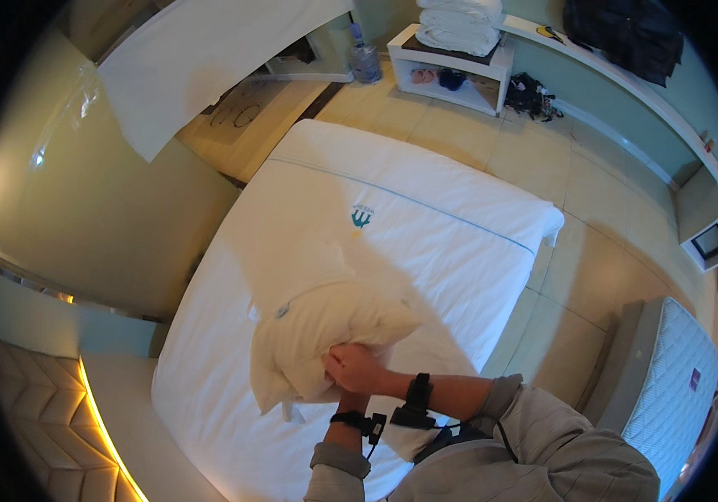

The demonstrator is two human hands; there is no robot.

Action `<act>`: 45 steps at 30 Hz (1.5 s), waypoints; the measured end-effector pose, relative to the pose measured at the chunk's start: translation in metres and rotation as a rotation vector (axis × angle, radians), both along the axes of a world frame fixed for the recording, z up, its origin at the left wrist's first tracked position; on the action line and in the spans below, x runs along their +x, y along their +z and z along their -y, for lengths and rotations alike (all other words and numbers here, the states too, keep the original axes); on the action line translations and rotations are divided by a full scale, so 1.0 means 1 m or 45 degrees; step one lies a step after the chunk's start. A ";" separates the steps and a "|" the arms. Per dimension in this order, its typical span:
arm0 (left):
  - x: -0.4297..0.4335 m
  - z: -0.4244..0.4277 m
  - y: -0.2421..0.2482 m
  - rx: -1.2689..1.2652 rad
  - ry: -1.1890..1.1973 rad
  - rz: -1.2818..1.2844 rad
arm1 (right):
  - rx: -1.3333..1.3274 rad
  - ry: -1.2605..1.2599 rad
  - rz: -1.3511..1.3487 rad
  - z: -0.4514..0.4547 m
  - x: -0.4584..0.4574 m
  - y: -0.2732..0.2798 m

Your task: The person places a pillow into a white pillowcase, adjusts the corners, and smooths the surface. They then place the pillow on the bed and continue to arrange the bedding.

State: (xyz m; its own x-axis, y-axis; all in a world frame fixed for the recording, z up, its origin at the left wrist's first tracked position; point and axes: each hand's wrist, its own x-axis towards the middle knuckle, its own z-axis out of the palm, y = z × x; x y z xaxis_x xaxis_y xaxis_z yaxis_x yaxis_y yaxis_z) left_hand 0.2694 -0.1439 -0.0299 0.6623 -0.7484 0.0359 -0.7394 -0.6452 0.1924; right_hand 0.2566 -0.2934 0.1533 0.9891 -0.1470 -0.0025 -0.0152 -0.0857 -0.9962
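Note:
A plump white pillow [305, 342] with a small tag at its edge is in front of me, over the near part of a bed with a white cover [446, 219]. The cover bears a thin blue line and a teal logo. My right hand [357, 368] is closed on the near side of the pillow, its fingers bunching the fabric. My left hand [354, 400] comes up from below beside it; most of it is hidden behind the right hand and the pillow, so its grip does not show. Both wrists wear black straps with small devices and cables.
A padded headboard [45, 420] with a light strip stands at lower left. A quilted mattress [672, 376] on a grey base lies at right. Beyond the bed are a white shelf unit [446, 59] with folded bedding [459, 28], a water bottle [366, 59] and tiled floor [597, 194].

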 end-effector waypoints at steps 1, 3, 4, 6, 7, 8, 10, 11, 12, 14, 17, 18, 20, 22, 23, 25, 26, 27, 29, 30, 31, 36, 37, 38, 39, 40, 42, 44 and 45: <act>-0.005 -0.004 -0.004 0.027 -0.001 -0.067 | 0.048 0.047 -0.055 -0.003 -0.003 0.000; -0.012 -0.010 -0.008 0.073 -0.012 -0.200 | 0.060 0.046 -0.062 -0.006 -0.007 0.000; -0.015 -0.012 -0.008 0.087 -0.013 -0.252 | 0.073 0.092 -0.100 -0.006 -0.009 -0.001; -0.021 -0.016 -0.007 0.110 -0.026 -0.352 | 0.084 0.077 -0.127 -0.006 -0.011 -0.003; -0.025 -0.018 -0.006 0.115 -0.031 -0.396 | 0.097 0.091 -0.188 -0.005 -0.012 -0.004; -0.028 -0.019 -0.004 0.117 -0.039 -0.437 | 0.073 0.069 -0.143 -0.005 -0.012 -0.005; -0.035 -0.022 0.000 0.128 -0.054 -0.521 | 0.090 0.050 -0.173 -0.004 -0.013 -0.008; -0.038 -0.023 0.001 0.128 -0.061 -0.560 | 0.029 0.029 -0.108 -0.004 -0.014 -0.009; -0.041 -0.022 0.002 0.130 -0.075 -0.598 | -0.008 0.025 -0.092 -0.004 -0.015 -0.011; -0.044 -0.017 -0.001 0.113 -0.111 -0.675 | -0.023 0.049 -0.099 -0.006 -0.018 -0.014; -0.050 -0.001 -0.009 0.052 -0.200 -0.800 | 0.005 0.118 -0.152 -0.009 -0.023 -0.022; -0.053 0.006 -0.011 0.021 -0.239 -0.858 | -0.010 0.125 -0.153 -0.010 -0.026 -0.025; -0.065 0.017 -0.009 -0.083 -0.282 -0.920 | -0.062 0.113 -0.117 -0.010 -0.031 -0.031; -0.082 0.020 0.006 -0.192 -0.264 -0.862 | -0.148 0.078 -0.055 -0.009 -0.038 -0.038; -0.092 0.020 0.018 -0.245 -0.241 -0.803 | -0.127 0.066 -0.039 -0.007 -0.042 -0.042; -0.115 0.015 0.054 -0.198 -0.228 -0.833 | -0.126 0.067 -0.050 -0.001 -0.052 -0.050; -0.115 0.016 0.071 -0.114 -0.241 -0.907 | -0.062 0.189 -0.106 0.004 -0.058 -0.053; -0.113 0.016 0.089 -0.105 -0.290 -0.921 | 0.000 0.335 -0.171 0.010 -0.063 -0.056; -0.107 0.014 0.124 -0.138 0.023 -1.156 | 0.003 0.553 -0.125 0.023 -0.075 -0.060; -0.103 0.008 0.141 -0.141 0.093 -1.147 | -0.055 0.628 -0.015 0.030 -0.079 -0.060; -0.100 0.003 0.156 -0.165 0.171 -1.133 | -0.112 0.704 0.095 0.036 -0.084 -0.059; -0.087 -0.009 0.184 -0.280 0.369 -1.094 | -0.315 0.909 -0.151 0.077 -0.133 -0.046; -0.086 -0.011 0.184 -0.266 0.358 -1.062 | -0.402 0.883 -0.099 0.083 -0.142 -0.044; -0.085 -0.012 0.182 -0.255 0.353 -1.033 | -0.496 0.888 -0.075 0.091 -0.151 -0.042; -0.085 -0.012 0.179 -0.230 0.366 -1.030 | -0.558 0.843 -0.052 0.101 -0.159 -0.042; -0.085 -0.012 0.176 -0.279 0.353 -0.999 | -0.627 0.830 -0.054 0.112 -0.166 -0.043; -0.084 -0.008 0.169 -0.310 0.382 -0.997 | -0.761 0.801 -0.033 0.131 -0.175 -0.045; -0.082 -0.001 0.162 -0.329 0.342 -0.891 | -0.898 0.777 0.011 0.146 -0.180 -0.047; -0.080 0.003 0.160 -0.294 0.357 -0.860 | -0.982 0.768 0.016 0.153 -0.182 -0.048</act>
